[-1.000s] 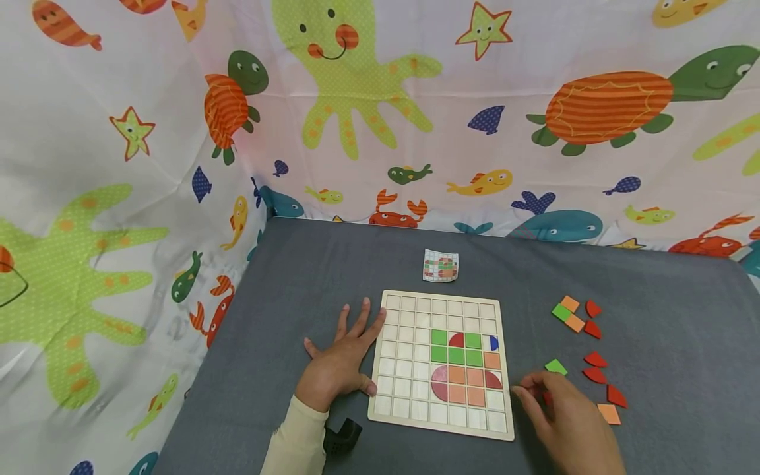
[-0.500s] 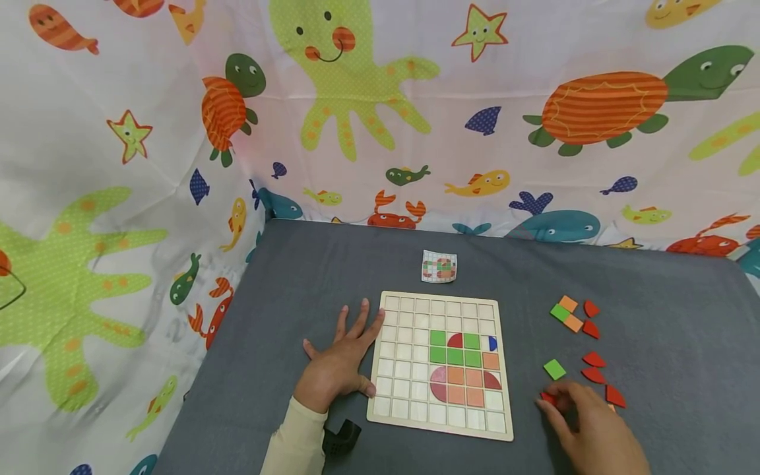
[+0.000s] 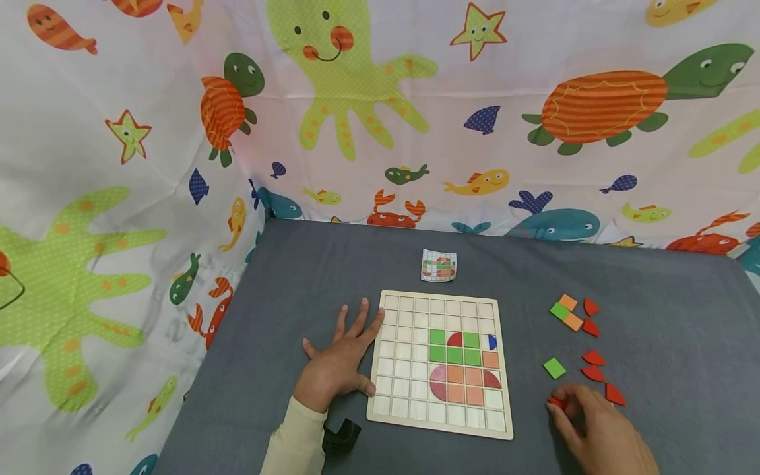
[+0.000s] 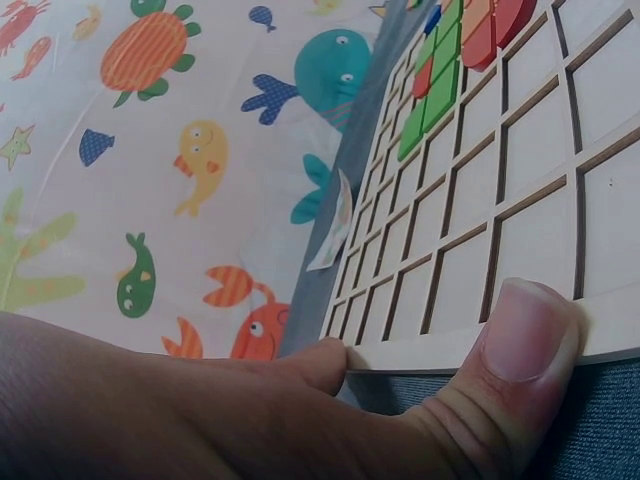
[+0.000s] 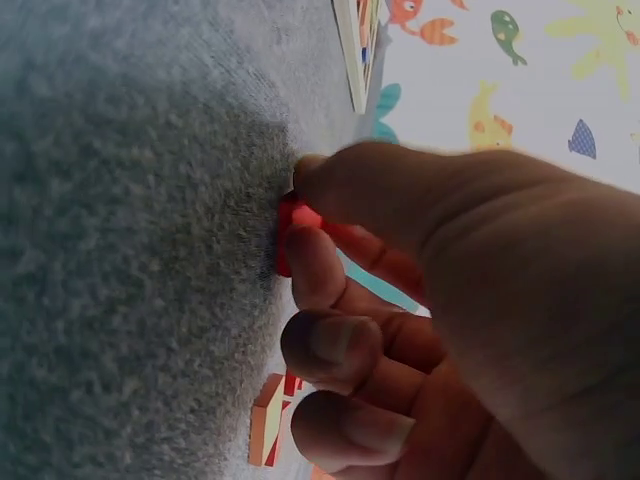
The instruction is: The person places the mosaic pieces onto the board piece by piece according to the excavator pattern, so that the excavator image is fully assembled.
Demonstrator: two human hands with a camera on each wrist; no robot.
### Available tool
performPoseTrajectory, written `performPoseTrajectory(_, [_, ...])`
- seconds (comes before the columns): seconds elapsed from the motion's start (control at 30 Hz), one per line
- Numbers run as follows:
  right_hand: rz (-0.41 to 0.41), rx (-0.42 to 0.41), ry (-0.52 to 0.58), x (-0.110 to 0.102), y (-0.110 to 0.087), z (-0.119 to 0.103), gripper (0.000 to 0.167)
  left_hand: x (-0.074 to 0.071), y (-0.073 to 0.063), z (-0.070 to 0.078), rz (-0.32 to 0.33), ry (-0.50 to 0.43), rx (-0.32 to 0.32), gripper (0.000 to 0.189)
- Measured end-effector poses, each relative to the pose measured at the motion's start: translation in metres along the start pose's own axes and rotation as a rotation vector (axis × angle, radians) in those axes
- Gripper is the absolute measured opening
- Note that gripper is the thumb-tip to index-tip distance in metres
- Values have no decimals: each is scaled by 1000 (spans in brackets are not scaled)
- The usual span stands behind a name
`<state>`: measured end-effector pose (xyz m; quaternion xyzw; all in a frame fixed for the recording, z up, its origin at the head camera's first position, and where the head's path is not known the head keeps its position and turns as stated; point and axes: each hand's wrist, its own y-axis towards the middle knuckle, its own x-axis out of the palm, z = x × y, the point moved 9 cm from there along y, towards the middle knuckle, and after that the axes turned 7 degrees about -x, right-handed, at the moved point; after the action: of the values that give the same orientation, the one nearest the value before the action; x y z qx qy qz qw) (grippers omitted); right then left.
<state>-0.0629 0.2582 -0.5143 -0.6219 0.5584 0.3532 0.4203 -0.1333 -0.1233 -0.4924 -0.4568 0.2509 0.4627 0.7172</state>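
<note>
My left hand [image 3: 338, 369] rests at the left edge of the wooden grid board [image 3: 401, 408], fingers spread. Its thumb [image 4: 525, 330] lies on the board's rim in the left wrist view. To the right of the board, my right hand [image 3: 602, 432] pinches a red tile [image 3: 557, 402] between thumb and forefinger, low at the grey cloth. The fingers partly cover that red tile [image 5: 286, 238] in the right wrist view. Green, red, orange and blue pieces fill some of the board's cells. A green square tile [image 3: 554, 368] lies just beyond my right hand.
Several loose red tiles [image 3: 592, 373] lie right of the board. Farther back are orange tiles [image 3: 568, 303] around a green one [image 3: 559, 312]. A small printed pattern card [image 3: 439, 266] sits behind the board. A black band [image 3: 342, 438] is near my left wrist.
My right hand has moved right, away from the board's edge, and now pinches the red tile, which has shifted slightly right. The hand now covers the orange tile in the head view. My left hand stays put.
</note>
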Motion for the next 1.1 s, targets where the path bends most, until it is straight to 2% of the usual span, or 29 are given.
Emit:
performPoseTrajectory(0.2, [32,2,7,-6,-5,-2,21,1,0,0,-7,4,-6,136])
performPoseTrajectory(0.37, [88,-34,17,-13,-8,-3,19,1,0,0,-2,2,-5,136])
performPoseTrajectory(0.5, [156,-76,11,-19,-10,-6,26,0,0,-1,4,-3,-4,136])
performPoseTrajectory(0.63, [163,-135,-10,-19,-7,-15,38,0,1,-1,7,0,-3,137])
performPoseTrajectory(0.77, [154,-141,-3,-17,-6,-26,30,0,1,-2,5,7,-6,137])
performPoseTrajectory(0.97, [263,-225,44,-23,-8,-48,25,0,1,-2,7,13,-6,137])
performPoseTrajectory(1.03, [240,-232,48,-21,-7,-53,25,0,1,-2,10,13,-6,137])
performPoseTrajectory(1.1, [173,-201,65,-15,-3,-54,25,0,2,-1,11,13,-6,138])
